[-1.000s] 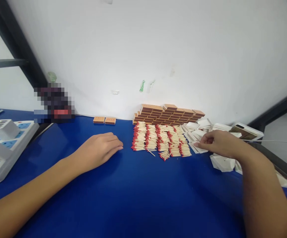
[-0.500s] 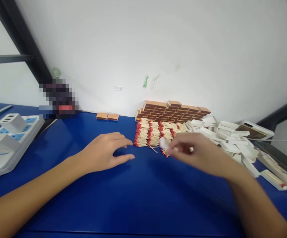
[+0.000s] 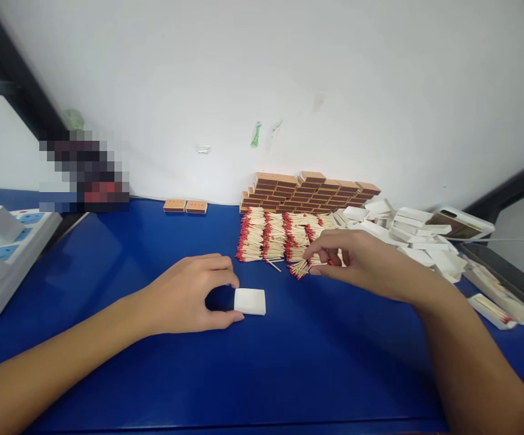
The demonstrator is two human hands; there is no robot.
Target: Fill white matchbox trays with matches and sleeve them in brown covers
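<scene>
A small white matchbox tray (image 3: 250,301) lies on the blue table. My left hand (image 3: 194,293) holds it by its left end, thumb at the near side and fingers at the far side. My right hand (image 3: 352,260) is over the near right part of the heaped matches (image 3: 273,232), thumb and forefinger a little apart beside a few loose match heads. Nothing shows clearly between those fingers. The red-headed matches lie in several rows, partly hidden by my right hand.
Stacked brown matchboxes (image 3: 311,192) stand along the wall behind the matches. Two matchboxes (image 3: 185,206) lie farther left. At the right are piled white trays (image 3: 411,232), a phone (image 3: 463,222) and a tray with matches (image 3: 492,311). A power strip (image 3: 17,248) sits at the left.
The white tray, blurred in my right hand before, now rests on the table in my left hand's grip. My left hand has moved slightly nearer; my right hand is now at the matches.
</scene>
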